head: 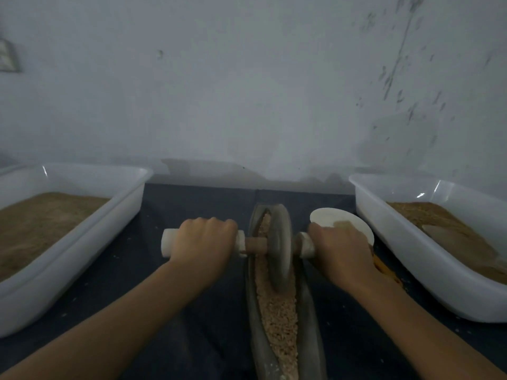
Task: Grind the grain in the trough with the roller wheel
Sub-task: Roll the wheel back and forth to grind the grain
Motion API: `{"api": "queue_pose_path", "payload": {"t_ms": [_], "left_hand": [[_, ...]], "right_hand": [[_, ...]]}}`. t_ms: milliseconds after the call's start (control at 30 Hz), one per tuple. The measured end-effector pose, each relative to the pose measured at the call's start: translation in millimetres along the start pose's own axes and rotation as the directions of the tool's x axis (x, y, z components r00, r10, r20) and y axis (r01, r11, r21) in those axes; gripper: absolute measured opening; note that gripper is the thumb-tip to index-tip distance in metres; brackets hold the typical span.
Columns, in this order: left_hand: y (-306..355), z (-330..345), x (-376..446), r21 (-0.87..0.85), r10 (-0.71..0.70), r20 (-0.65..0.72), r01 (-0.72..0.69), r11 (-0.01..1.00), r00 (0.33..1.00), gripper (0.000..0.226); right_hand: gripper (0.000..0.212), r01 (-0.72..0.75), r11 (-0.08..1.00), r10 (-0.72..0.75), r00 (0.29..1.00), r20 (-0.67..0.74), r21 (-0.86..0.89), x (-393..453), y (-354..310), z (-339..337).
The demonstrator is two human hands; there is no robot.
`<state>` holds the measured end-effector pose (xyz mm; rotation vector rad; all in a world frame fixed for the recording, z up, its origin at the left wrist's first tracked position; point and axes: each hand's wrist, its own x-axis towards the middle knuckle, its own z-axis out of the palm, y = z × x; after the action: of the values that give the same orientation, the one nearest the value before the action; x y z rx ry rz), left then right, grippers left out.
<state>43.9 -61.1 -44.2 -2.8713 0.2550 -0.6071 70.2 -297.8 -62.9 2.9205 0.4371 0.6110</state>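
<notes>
A long narrow grey trough [310, 325] runs away from me down the middle of the dark table, filled with coarse tan grain [279, 319]. A grey stone roller wheel [279, 248] stands on edge in the trough's far half, on an axle with white handles. My left hand [204, 242] grips the left handle [168, 242], fingers curled over it. On the other side my right hand [343, 250] grips the right handle [306, 244], most of which it hides.
A white tub [82, 242] of brown meal stands at the left, a second white tub [428, 267] with grain at the right. A small white bowl [332, 218] sits behind my right hand. A pale wall rises just beyond the table.
</notes>
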Motion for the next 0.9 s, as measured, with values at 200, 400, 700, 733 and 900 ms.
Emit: {"api": "queue_pose_path", "payload": {"t_ms": [200,400,700,733,900], "left_hand": [[1,-28,-63,-0.043,0.238,-0.144,-0.247,0.968,0.960,0.048],[1,-7,-31,-0.034,0.163,-0.102,-0.167,0.985,0.981,0.040],[-4,9,7,-0.030,-0.016,0.012,0.016,0.999,1.000,0.016],[-2,4,-4,-0.022,-0.004,0.039,0.005,1.000,0.999,0.017],[0,-19,-66,-0.066,0.065,0.096,-0.059,0.996,0.993,0.028]], "right_hand": [[0.041,-0.101,0.993,0.075,0.947,0.313,0.067,-64,-9,-22],[0.035,-0.035,0.997,0.028,0.993,0.113,0.063,-50,-8,-16],[0.013,0.017,0.999,-0.018,0.999,-0.034,-0.048,1,-6,-6],[0.015,0.023,0.999,-0.024,1.000,-0.015,-0.035,-9,-7,-12],[0.048,0.101,0.995,-0.103,0.991,0.085,0.024,-68,-13,-45]]}}
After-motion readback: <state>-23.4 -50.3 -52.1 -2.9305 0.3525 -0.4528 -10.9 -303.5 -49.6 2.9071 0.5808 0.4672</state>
